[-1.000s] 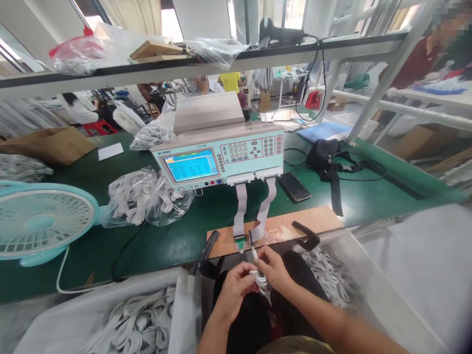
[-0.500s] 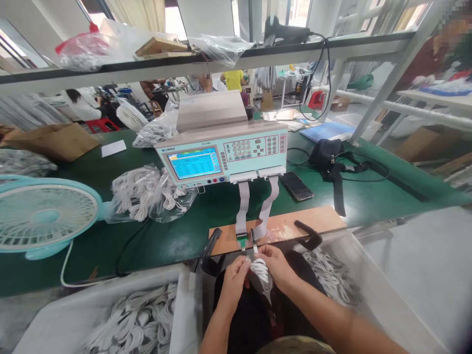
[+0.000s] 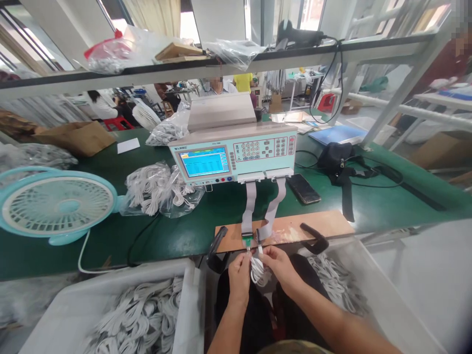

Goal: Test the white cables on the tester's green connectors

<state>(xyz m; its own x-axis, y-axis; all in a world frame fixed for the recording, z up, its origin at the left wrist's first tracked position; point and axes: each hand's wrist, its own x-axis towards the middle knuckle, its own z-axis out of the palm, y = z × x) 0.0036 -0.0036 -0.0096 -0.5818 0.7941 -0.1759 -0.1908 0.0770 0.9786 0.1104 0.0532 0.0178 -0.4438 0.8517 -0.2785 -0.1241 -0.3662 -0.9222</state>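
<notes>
Green matting covers the worktop [image 3: 177, 236], where a tester [image 3: 236, 152] sits mid-bench. At its front edge, below a wooden board [image 3: 295, 228], the left hand [image 3: 239, 273] and right hand [image 3: 282, 265] each pinch an end of a coiled white cable [image 3: 257, 269] at the board's connectors [image 3: 252, 241].

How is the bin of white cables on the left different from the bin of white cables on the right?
The left bin is nearly full, its white cables heaped to the rim; the right bin is emptier, its cables lying low along the inner side. The left bin shows solid white walls; the right bin's wall looks see-through. The left bin sits beside the left hand, the right bin beside the right hand. Both hold coiled white cables.
</notes>
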